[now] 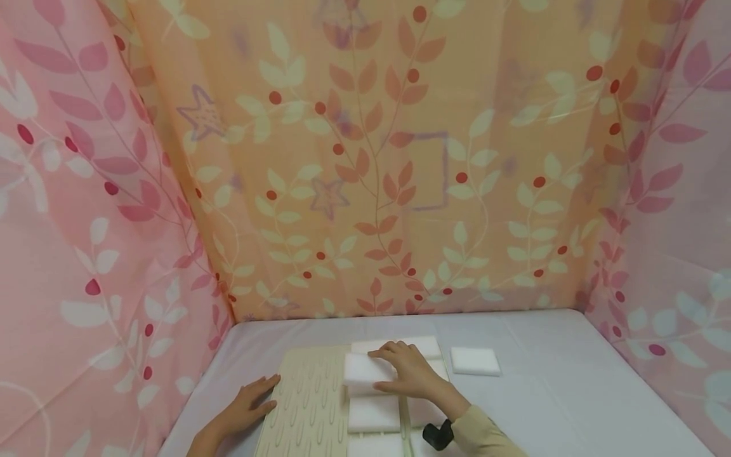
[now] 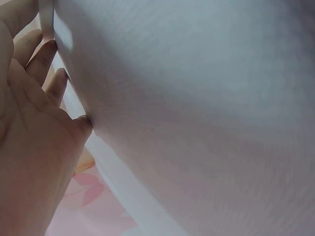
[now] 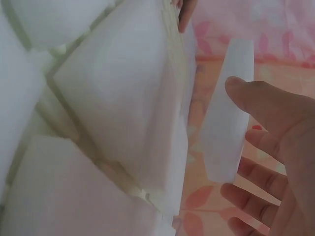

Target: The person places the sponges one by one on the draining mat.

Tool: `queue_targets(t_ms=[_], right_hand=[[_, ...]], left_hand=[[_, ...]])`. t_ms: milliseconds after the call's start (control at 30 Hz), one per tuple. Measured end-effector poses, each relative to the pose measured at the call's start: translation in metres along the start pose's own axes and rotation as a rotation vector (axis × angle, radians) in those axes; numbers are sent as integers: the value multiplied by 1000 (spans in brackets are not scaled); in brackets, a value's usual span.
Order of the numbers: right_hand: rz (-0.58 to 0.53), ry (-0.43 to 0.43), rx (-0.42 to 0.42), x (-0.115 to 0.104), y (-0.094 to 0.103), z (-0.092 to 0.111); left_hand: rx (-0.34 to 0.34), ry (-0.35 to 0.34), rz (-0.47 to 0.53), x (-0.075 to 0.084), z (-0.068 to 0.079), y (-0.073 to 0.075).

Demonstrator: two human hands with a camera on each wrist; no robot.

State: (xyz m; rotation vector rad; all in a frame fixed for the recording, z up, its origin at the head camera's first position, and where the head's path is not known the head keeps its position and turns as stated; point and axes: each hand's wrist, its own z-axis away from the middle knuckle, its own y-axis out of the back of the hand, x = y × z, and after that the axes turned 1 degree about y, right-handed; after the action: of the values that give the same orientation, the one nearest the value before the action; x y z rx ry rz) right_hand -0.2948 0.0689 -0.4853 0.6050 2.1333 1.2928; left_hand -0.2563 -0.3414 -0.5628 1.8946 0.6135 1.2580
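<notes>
In the head view my right hand (image 1: 408,371) pinches a white foam block (image 1: 365,369) between thumb and fingers. That held block (image 3: 230,118) appears tilted in the right wrist view, apart from the blocks beside it. A beige ridged board (image 1: 305,397) lies on the table, with several white foam blocks (image 1: 374,414) in two columns on its right part. My left hand (image 1: 245,406) touches the board's left edge, fingers loosely spread. The left wrist view shows that hand (image 2: 44,103) with its fingertips at an edge; the board's ridges are hidden there.
One separate white foam block (image 1: 475,361) lies on the white table cover (image 1: 548,381), right of the board. Patterned curtains (image 1: 371,158) enclose the table at the back and both sides. A small black object (image 1: 438,435) sits at my right wrist.
</notes>
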Motion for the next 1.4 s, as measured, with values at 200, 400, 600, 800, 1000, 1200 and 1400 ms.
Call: queue_targets(t_ms=[200,400,600,800,1000,1200,1400], right_hand=[[1,9,-17,-10,-6,-7],[15,33,-10,-20,-16,-15],[21,49,8,-28,-25,-22],[45,50,-16,-38,-31,-32],[68,54,-52,-48,-39,-42],[76,60,-77,-56,-48,-48],[97,71,-62,-62,-57,-54]], left_hand=[[12,-1,-4,-1,0,0],[15,8,-4,0,0,-2],[10,6,13,-1,0,-2],[6,14,-4,0,0,-1],[-17,33,12,3,0,3],[-18,28,14,4,0,4],[-6,11,2,3,0,1]])
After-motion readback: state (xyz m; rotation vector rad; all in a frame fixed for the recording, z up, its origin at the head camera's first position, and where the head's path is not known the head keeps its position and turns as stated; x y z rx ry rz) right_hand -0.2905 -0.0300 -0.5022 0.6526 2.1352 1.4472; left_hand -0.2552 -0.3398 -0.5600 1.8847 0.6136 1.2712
